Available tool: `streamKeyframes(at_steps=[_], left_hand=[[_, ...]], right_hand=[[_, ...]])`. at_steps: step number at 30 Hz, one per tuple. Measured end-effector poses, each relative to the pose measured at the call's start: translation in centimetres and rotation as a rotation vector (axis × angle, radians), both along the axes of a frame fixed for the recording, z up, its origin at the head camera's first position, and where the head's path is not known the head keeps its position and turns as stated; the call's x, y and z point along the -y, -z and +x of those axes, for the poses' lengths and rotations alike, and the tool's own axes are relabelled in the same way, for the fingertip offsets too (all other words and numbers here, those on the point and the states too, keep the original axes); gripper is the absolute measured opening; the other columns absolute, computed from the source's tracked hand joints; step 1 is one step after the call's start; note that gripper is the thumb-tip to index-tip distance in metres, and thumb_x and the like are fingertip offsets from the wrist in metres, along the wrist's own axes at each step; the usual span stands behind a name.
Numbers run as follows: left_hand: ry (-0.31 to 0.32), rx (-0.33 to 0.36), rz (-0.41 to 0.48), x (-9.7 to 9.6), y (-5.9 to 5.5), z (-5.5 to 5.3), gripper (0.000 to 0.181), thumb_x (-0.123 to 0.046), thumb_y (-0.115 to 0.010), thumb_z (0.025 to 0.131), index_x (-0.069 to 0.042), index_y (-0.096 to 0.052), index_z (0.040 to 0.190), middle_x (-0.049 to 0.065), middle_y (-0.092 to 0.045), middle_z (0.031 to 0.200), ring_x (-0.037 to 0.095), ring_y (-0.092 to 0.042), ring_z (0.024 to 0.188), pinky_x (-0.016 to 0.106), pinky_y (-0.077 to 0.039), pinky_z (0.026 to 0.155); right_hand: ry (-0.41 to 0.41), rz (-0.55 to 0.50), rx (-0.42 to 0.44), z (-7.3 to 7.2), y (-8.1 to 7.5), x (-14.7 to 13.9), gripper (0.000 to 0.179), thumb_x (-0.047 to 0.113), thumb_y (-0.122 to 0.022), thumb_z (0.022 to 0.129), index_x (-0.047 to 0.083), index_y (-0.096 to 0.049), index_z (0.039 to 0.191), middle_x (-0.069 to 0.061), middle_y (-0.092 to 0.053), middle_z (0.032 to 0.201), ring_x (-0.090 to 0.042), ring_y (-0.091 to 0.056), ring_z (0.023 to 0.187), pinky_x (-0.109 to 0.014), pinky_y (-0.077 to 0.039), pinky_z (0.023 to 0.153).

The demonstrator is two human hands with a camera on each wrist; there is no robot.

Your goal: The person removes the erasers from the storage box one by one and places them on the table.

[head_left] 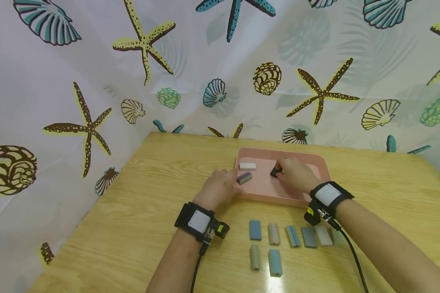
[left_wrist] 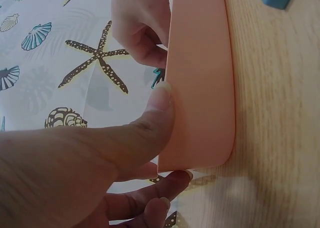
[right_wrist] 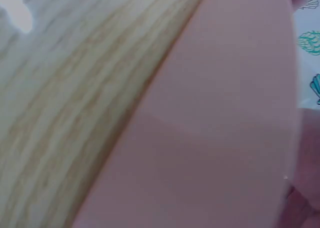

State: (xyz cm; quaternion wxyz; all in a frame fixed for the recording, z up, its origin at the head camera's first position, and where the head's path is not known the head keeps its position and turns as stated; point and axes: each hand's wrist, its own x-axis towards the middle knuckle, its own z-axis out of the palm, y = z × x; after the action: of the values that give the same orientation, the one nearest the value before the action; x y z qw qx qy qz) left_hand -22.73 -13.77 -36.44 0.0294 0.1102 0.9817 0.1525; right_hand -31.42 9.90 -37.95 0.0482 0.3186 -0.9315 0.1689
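Note:
A shallow pink tray (head_left: 264,198) lies on the wooden table. My left hand (head_left: 217,188) grips its near left corner. In the left wrist view, the thumb (left_wrist: 159,105) lies at the rim of one wall, with the other fingers round the corner. Inside the tray, my right hand (head_left: 297,175) pinches a small black block (head_left: 275,171) between thumb and fingers. A white block (head_left: 247,166) and a purple and grey-green block (head_left: 244,177) lie in its left part. The tray's wall (right_wrist: 215,118) hides most of the right hand in the right wrist view.
Several small blocks lie in front of the tray, among them a blue block (head_left: 255,230), a beige block (head_left: 273,234), a green block (head_left: 255,257) and a light blue block (head_left: 275,262). A cable runs from each wrist band. A patterned cloth (head_left: 190,61) hangs behind the table.

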Motion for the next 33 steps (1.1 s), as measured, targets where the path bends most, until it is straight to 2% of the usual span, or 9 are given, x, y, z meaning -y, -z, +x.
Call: streamKeyframes(at_steps=[4,8,14,18,21,27,31,33], left_hand=[[0.0,0.001,-0.001,0.0,-0.1,0.1,0.072,-0.044,-0.062,0.084,-0.013,-0.032,0.141,0.009,-0.055,0.099,0.019,-0.046,0.083,0.033,-0.042,0.07],[-0.006,0.007,0.007,0.1,-0.1,0.0,0.073,-0.043,-0.062,0.084,-0.013,-0.03,0.142,0.01,-0.055,0.101,0.02,-0.046,0.085,0.034,-0.043,0.072],[-0.001,0.006,0.006,0.0,0.0,-0.1,0.071,-0.043,-0.062,0.085,-0.014,-0.031,0.142,0.01,-0.054,0.101,0.02,-0.045,0.085,0.035,-0.042,0.072],[0.008,-0.005,0.005,0.0,0.1,-0.1,0.072,-0.043,-0.062,0.084,-0.014,-0.031,0.142,0.01,-0.055,0.1,0.02,-0.046,0.084,0.035,-0.043,0.071],[0.014,-0.016,0.012,-0.1,0.1,-0.1,0.071,-0.041,-0.063,0.084,-0.013,-0.031,0.141,0.01,-0.055,0.099,0.019,-0.046,0.084,0.035,-0.043,0.071],[0.019,-0.015,0.021,-0.2,0.1,0.1,0.068,-0.04,-0.062,0.085,-0.011,-0.035,0.139,0.01,-0.056,0.099,0.019,-0.046,0.084,0.035,-0.043,0.072],[0.004,0.008,0.028,-0.2,0.0,0.1,0.066,-0.04,-0.062,0.085,-0.012,-0.035,0.139,0.01,-0.055,0.102,0.02,-0.046,0.086,0.036,-0.043,0.075],[-0.003,0.019,0.029,-0.2,0.0,0.2,0.065,-0.041,-0.062,0.085,-0.012,-0.037,0.138,0.01,-0.054,0.102,0.02,-0.045,0.087,0.037,-0.043,0.075]], right_hand=[[-0.001,-0.032,0.049,0.6,-0.9,-0.4,0.015,0.011,-0.064,0.083,0.005,-0.058,0.096,-0.009,-0.061,0.091,-0.018,-0.053,0.075,-0.036,-0.045,0.065],[-0.043,-0.041,0.04,1.5,-2.2,-0.7,0.016,0.014,-0.067,0.082,0.009,-0.059,0.095,-0.005,-0.06,0.089,-0.016,-0.049,0.07,-0.033,-0.042,0.06],[-0.143,-0.054,-0.021,3.9,-3.5,-1.5,0.018,0.013,-0.069,0.079,0.01,-0.057,0.092,0.0,-0.056,0.081,-0.012,-0.045,0.058,-0.029,-0.041,0.052],[-0.204,-0.054,-0.128,5.9,-3.9,-2.1,0.019,0.015,-0.071,0.077,0.012,-0.058,0.091,0.005,-0.049,0.072,-0.008,-0.041,0.057,-0.026,-0.038,0.05],[-0.257,-0.06,-0.183,7.5,-4.1,-2.5,0.021,0.015,-0.071,0.075,0.013,-0.057,0.091,0.007,-0.046,0.073,-0.008,-0.04,0.06,-0.024,-0.037,0.052],[-0.331,-0.08,-0.129,10.5,-4.0,-3.3,0.023,0.013,-0.07,0.076,0.016,-0.055,0.093,0.008,-0.045,0.078,-0.008,-0.04,0.061,-0.021,-0.036,0.052],[-0.368,-0.084,-0.133,12.0,-3.7,-3.7,0.025,0.014,-0.071,0.075,0.018,-0.055,0.094,0.012,-0.045,0.083,-0.007,-0.042,0.063,-0.019,-0.037,0.052],[-0.381,-0.081,-0.106,12.8,-3.6,-3.9,0.026,0.015,-0.071,0.076,0.02,-0.055,0.095,0.013,-0.045,0.086,-0.006,-0.042,0.064,-0.018,-0.037,0.052]])
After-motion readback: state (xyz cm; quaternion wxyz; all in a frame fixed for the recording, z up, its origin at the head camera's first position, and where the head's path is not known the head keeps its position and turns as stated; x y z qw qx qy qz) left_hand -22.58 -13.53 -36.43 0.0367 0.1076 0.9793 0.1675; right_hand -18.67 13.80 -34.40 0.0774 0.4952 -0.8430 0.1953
